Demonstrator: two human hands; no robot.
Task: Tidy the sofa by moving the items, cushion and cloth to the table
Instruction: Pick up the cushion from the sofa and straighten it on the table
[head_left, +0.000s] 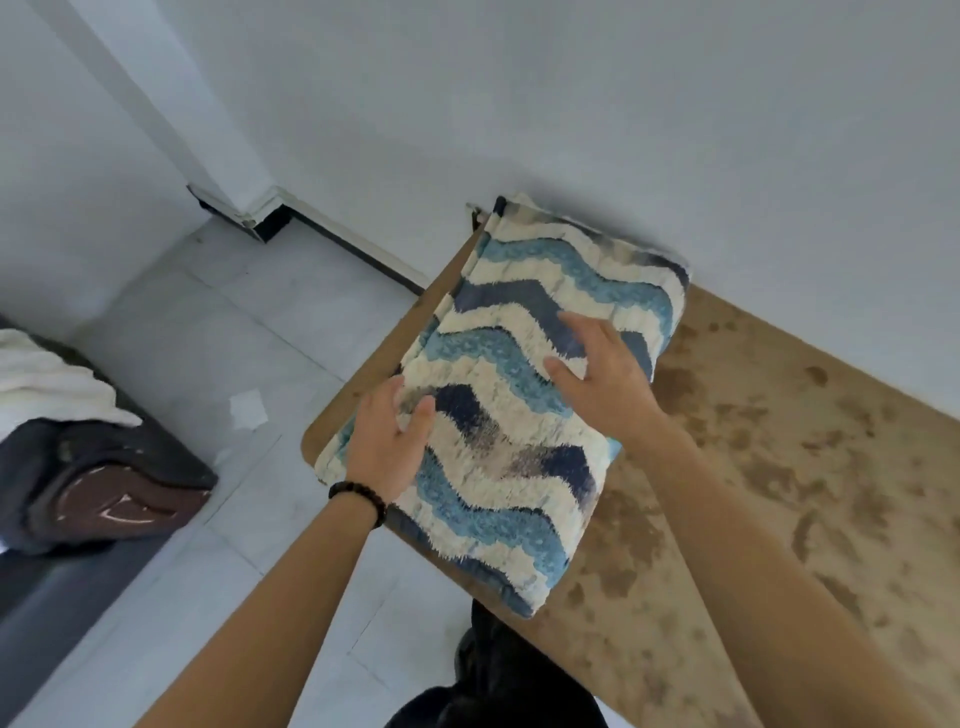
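A shaggy cushion (524, 312) with blue, navy and cream wavy stripes lies flat on the left end of the brown table (779, 467), its near corner hanging slightly over the edge. My left hand (389, 441), with a dark bead bracelet on the wrist, rests fingers apart on the cushion's left edge. On the cushion's right side my right hand (602, 364) lies flat and spread. Neither hand grips it. A white cloth (47, 384) lies on the dark sofa (104, 478) at the far left.
The table top is stained and stands against a white wall (571, 104). Pale floor tiles (234, 322) separate sofa and table, with a white scrap of paper (248, 410) on them. My dark trousers and shoe (493, 675) show at the bottom.
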